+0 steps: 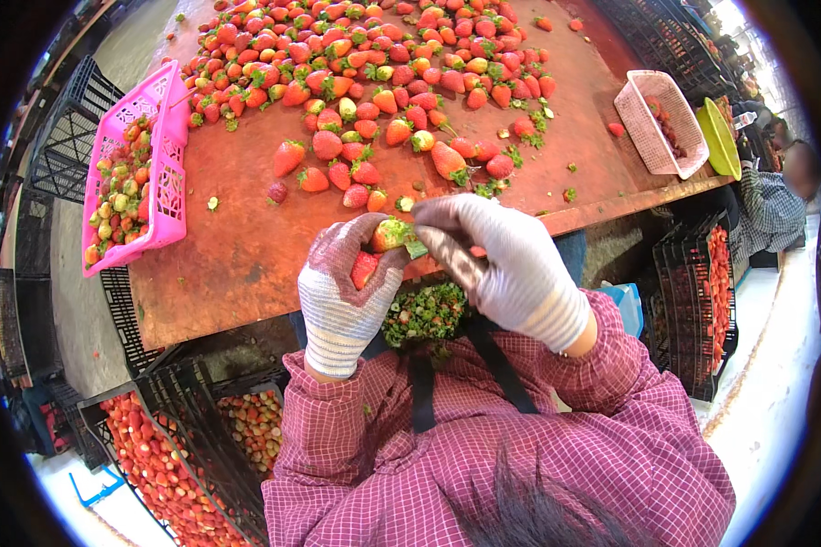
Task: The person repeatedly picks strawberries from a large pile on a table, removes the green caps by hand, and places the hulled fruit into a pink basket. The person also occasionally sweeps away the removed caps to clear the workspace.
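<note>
In my gloved left hand (349, 287) are two strawberries. The upper strawberry (386, 236) is pale with its green cap facing right, and the lower, red strawberry (364, 269) rests against the palm. My gloved right hand (503, 267) is close beside that cap, thumb and fingers bent towards it. A small green piece (417, 249) shows by its fingertips; whether the hand grips it or something hidden, I cannot tell. Below both hands, a heap of cut green caps (424, 314) lies at my lap. Ahead, a large pile of whole strawberries (356, 61) covers the reddish table (232, 273).
A pink basket (167, 205) of pale strawberries overhangs the table's left edge. A light pink basket (684, 161) holding some dark red fruit stands at the right. Black crates (178, 403) of strawberries flank me, another crate (681, 308) at right. A person (770, 198) sits far right.
</note>
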